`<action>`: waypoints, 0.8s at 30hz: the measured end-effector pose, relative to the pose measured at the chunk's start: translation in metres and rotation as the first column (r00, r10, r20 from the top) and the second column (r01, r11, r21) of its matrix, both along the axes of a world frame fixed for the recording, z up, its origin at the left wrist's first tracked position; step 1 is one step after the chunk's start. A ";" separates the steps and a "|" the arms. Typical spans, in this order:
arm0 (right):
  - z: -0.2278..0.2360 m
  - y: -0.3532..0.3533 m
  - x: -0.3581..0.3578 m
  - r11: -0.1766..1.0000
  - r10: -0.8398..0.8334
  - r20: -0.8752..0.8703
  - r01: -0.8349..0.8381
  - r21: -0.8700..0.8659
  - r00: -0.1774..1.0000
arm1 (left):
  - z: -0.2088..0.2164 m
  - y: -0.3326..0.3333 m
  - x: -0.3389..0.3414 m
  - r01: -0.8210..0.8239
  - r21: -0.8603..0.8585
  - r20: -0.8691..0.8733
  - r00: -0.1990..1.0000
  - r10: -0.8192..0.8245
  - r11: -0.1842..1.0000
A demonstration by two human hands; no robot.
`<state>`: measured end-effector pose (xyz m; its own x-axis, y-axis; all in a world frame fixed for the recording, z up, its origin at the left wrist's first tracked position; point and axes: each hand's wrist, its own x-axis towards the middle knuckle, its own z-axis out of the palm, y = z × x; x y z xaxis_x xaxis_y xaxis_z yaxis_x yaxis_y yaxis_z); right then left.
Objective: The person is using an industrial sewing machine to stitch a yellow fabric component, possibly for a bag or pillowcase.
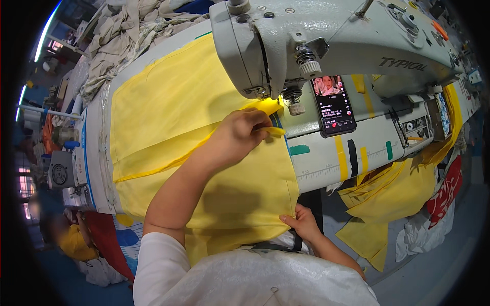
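Note:
A large piece of yellow fabric [168, 97] lies across the sewing machine bed and hangs over the front edge to my lap. A raised fold runs across it from the left toward the needle area. My left hand [240, 135] is closed on a narrow folded edge of the fabric, just in front of the sewing machine head [240, 56]. Lower down and to the right, my right hand [305, 223] pinches the fabric's hanging right edge between thumb and fingers. The machine's head hides most of the needle and presser foot.
A phone [334, 109] with a lit screen lies on the machine bed, right of the needle area. More yellow cloth pieces [393, 194] hang at the right, beside red patterned cloth [445, 196]. Beige cloth [127, 35] is heaped at the far left. Someone sits at the left.

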<state>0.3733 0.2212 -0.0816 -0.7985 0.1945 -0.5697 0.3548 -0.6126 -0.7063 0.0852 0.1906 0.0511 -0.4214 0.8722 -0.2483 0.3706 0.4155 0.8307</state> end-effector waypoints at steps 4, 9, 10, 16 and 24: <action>-0.001 0.000 0.000 1.000 0.004 0.001 -0.004 -0.004 1.000 | -0.010 0.001 -0.001 0.101 0.195 -0.330 0.943 -0.032 0.976; -0.002 0.000 0.001 1.000 0.015 0.017 -0.015 -0.007 1.000 | -0.017 0.006 0.007 0.118 0.284 -0.455 0.890 0.025 0.952; -0.001 0.000 0.001 1.000 0.018 0.009 -0.018 -0.001 1.000 | -0.022 0.007 0.007 0.153 0.314 -0.538 0.842 0.043 0.937; -0.006 -0.001 0.005 0.997 0.065 0.032 -0.066 0.045 0.997 | -0.042 0.007 0.008 0.183 0.330 -0.695 0.711 0.107 0.926; 0.001 0.000 0.002 0.941 0.116 0.138 -0.153 0.302 0.984 | -0.038 0.008 0.011 0.073 0.361 -0.734 0.637 0.235 0.930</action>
<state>0.3751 0.2215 -0.0811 -0.7614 0.2718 -0.5885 0.5095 -0.3105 -0.8025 0.0965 0.1987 0.0133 -0.3956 0.7823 0.4812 0.9037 0.2380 0.3559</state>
